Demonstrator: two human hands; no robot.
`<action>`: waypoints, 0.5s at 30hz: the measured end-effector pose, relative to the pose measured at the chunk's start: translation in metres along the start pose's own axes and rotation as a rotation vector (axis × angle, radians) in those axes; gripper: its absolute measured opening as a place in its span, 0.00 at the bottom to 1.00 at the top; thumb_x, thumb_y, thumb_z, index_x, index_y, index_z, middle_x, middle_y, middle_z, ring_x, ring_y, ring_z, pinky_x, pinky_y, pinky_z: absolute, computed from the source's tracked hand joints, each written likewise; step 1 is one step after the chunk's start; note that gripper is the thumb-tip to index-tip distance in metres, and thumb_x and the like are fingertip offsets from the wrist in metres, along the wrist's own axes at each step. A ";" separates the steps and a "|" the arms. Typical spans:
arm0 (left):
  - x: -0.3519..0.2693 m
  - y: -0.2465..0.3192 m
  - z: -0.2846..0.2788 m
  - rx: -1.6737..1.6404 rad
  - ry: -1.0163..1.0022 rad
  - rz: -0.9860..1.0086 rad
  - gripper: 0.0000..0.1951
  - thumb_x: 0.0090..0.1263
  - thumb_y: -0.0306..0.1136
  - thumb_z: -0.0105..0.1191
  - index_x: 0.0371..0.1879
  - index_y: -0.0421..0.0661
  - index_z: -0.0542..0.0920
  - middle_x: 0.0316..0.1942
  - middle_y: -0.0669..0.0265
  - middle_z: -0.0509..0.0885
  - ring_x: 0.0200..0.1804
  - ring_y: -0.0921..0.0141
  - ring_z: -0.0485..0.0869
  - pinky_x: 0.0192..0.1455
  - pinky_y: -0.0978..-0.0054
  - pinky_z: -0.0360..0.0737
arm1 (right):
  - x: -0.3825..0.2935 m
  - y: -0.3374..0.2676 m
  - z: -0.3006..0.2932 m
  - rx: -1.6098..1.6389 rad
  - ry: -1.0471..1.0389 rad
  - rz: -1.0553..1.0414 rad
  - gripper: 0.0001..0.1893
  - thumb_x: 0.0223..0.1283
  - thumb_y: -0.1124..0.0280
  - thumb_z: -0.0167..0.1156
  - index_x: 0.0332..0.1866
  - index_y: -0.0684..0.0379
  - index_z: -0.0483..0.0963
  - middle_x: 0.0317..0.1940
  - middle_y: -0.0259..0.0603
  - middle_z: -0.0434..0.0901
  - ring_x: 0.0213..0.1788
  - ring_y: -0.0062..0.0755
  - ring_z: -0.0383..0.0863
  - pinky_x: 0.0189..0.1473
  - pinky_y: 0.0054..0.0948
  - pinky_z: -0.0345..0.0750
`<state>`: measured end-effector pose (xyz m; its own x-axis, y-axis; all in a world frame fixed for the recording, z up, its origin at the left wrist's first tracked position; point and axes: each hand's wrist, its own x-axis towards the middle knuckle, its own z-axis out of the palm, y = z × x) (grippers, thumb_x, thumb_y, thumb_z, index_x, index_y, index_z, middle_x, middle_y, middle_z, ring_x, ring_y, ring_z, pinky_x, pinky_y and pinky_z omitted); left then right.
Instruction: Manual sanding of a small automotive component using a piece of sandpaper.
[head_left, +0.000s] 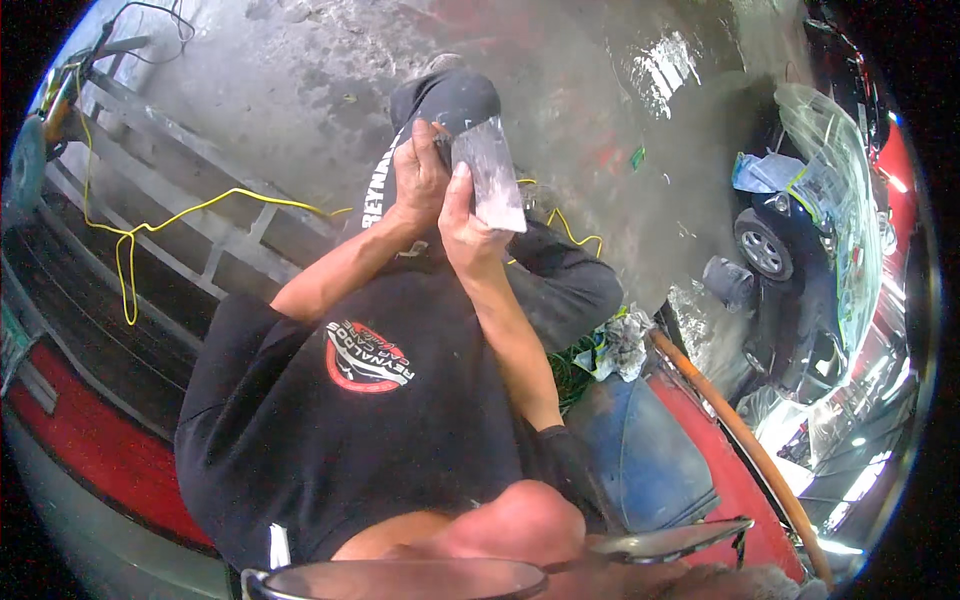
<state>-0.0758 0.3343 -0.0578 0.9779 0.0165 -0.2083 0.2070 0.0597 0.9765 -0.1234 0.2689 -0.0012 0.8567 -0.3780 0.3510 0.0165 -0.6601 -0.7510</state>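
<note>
A flat rectangular block (489, 174), grey with a pale pinkish, dusty face, is held tilted up in front of my raised knee (450, 97). My right hand (474, 232) grips its lower left part, with the thumb laid along the near edge. My left hand (418, 176) has its fingers curled against the block's left side, where a dark strip (444, 148) shows between hand and block. What the left fingers press on is partly hidden. Both forearms reach forward past my dark shirt (420, 450), which bears a printed logo.
To the left runs a grey metal frame (202, 165) with a yellow cord (232, 193) over it. A blue padded surface (652, 457), crumpled paper (624, 341) and an orange bar (739, 439) are at right. Farther off, a black car (795, 315) sits under plastic sheeting (859, 225) near a grey bucket (727, 281).
</note>
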 end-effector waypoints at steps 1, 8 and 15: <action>-0.001 0.002 -0.001 0.009 -0.011 -0.029 0.31 0.86 0.56 0.32 0.36 0.40 0.81 0.26 0.66 0.80 0.30 0.72 0.75 0.37 0.70 0.74 | 0.001 -0.002 0.000 0.013 0.043 -0.068 0.03 0.67 0.79 0.61 0.40 0.67 0.77 0.30 0.48 0.80 0.28 0.46 0.81 0.30 0.36 0.77; 0.005 0.007 -0.005 0.040 -0.077 -0.070 0.31 0.85 0.55 0.34 0.37 0.39 0.81 0.26 0.63 0.81 0.31 0.68 0.76 0.40 0.65 0.76 | 0.004 -0.013 -0.003 -0.147 0.007 0.069 0.10 0.69 0.77 0.61 0.50 0.73 0.78 0.40 0.54 0.87 0.41 0.47 0.89 0.42 0.36 0.83; 0.007 0.006 -0.006 0.250 -0.081 0.046 0.29 0.86 0.53 0.35 0.39 0.38 0.80 0.26 0.62 0.81 0.33 0.68 0.76 0.43 0.64 0.75 | 0.001 -0.014 -0.005 0.006 0.084 0.005 0.09 0.69 0.78 0.59 0.49 0.73 0.78 0.39 0.54 0.86 0.39 0.48 0.88 0.42 0.37 0.82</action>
<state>-0.0675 0.3410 -0.0540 0.9835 -0.0666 -0.1681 0.1530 -0.1880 0.9702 -0.1253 0.2747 0.0119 0.8106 -0.4345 0.3926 0.0155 -0.6542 -0.7561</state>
